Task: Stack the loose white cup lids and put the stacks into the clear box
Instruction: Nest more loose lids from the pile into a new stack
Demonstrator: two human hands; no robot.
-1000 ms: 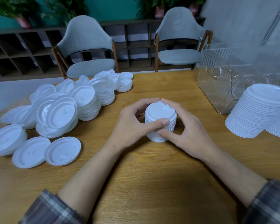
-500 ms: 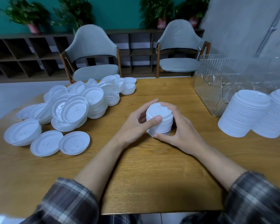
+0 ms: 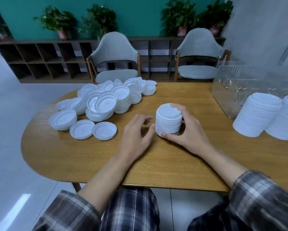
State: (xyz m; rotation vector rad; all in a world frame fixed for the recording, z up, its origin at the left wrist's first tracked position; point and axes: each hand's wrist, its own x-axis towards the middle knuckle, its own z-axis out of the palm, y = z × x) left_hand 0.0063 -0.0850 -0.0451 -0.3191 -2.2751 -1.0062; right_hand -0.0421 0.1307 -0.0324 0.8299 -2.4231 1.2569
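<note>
Lid stack [image 3: 169, 121]: upright, mid-tabletop [image 3: 156, 164], well apart from clear box [image 3: 231, 90]. Right hand [image 3: 189, 130]: wrapped round it. Left hand [image 3: 136, 135]: released since a moment ago, loosely curled, empty. I judge it squared, ready to move.

Our right grip [image 3: 188, 130] curls round the stack [image 3: 168, 124]; our left grip [image 3: 136, 132] hangs loose, fingers relaxed, forearms extended forward.

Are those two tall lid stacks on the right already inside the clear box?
No, both tall stacks stand on the table, outside the box and nearer the person.
</note>
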